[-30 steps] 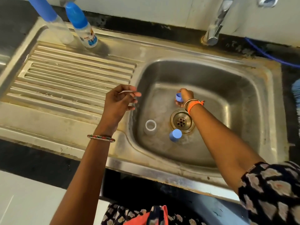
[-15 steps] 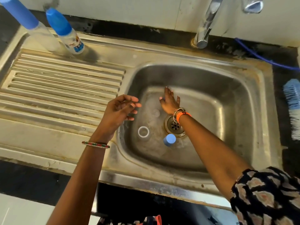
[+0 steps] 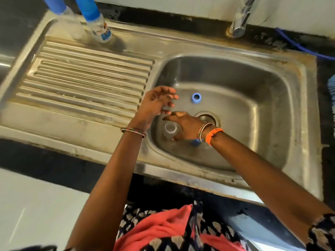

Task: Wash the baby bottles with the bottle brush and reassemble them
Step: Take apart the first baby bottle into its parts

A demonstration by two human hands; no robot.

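Clear plastic bottle body (image 3: 170, 128) (light, slippery) at 7 o'clock from the drain (image 3: 207, 117); right hand (image 3: 184, 127) reaches, fingers relaxed; grasp its wall.

Sink basin (image 3: 262, 109): right half bare steel, open from above. Left half occupied: both hands, left hand (image 3: 155, 104) over the rim, right hand (image 3: 184, 126) low beside the clear bottle (image 3: 170, 128); blue ring (image 3: 196, 97) on the floor behind them; a blue cap (image 3: 194, 142) partly hidden under the right wrist. Faucet (image 3: 240, 19) overhangs the far edge. Drainboard (image 3: 87, 84): ribbed area bare; two capped bottles (image 3: 97, 26) stand at its far left corner. Brush (image 3: 331, 91) at the right edge.
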